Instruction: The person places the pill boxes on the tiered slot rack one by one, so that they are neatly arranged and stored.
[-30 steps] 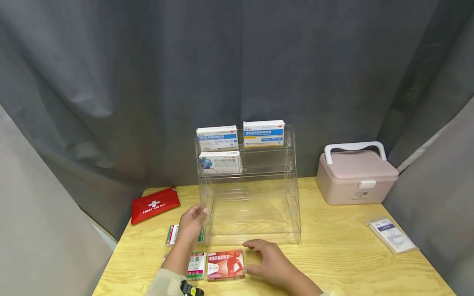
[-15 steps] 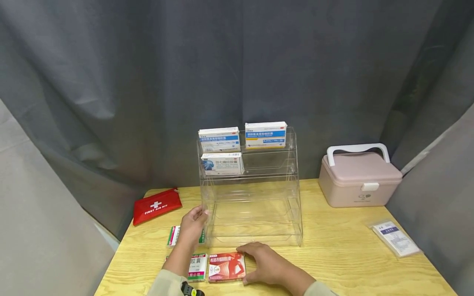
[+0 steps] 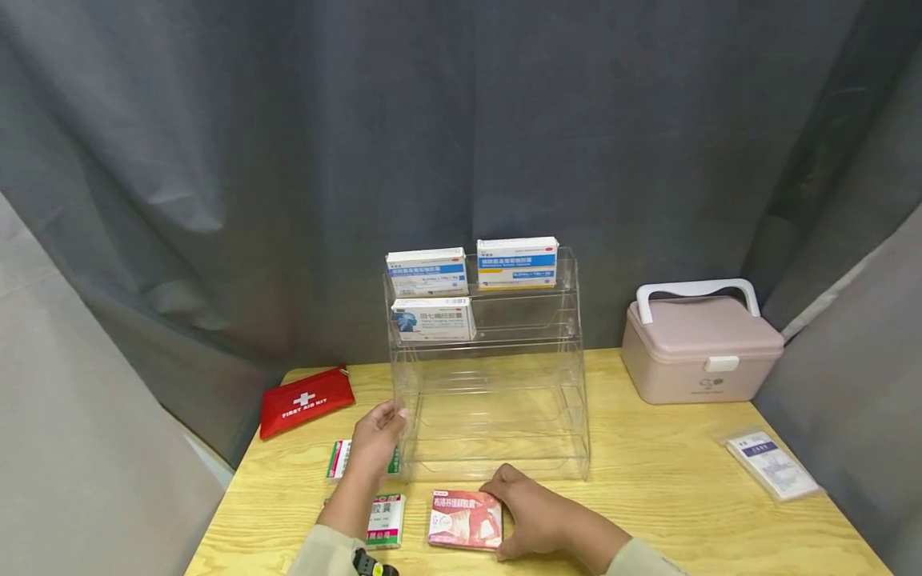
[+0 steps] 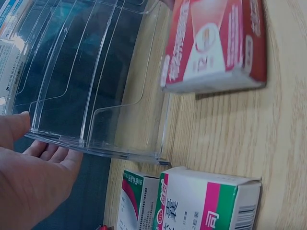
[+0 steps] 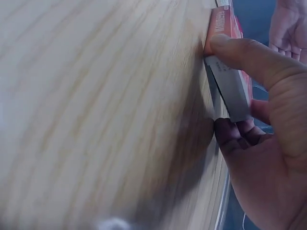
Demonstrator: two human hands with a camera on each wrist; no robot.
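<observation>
Now, right hand [image 3: 536, 516]: pinching the red ibuprofen box [image 3: 466, 520] at its right end, between thumb and fingers.
Red ibuprofen box: just in front of the clear tiered rack [image 3: 497, 390]; whether it touches the wooden table [image 3: 655, 456] I cannot tell.
Left hand [image 3: 378, 436]: thumb and fingers gripping the rack's left side.
Rack tiers: two blue-and-white boxes [image 3: 517, 268] on top, one white box [image 3: 435, 322] below, at left.
Green-and-white boxes [image 3: 386, 522]: two, partly behind the left forearm.
</observation>
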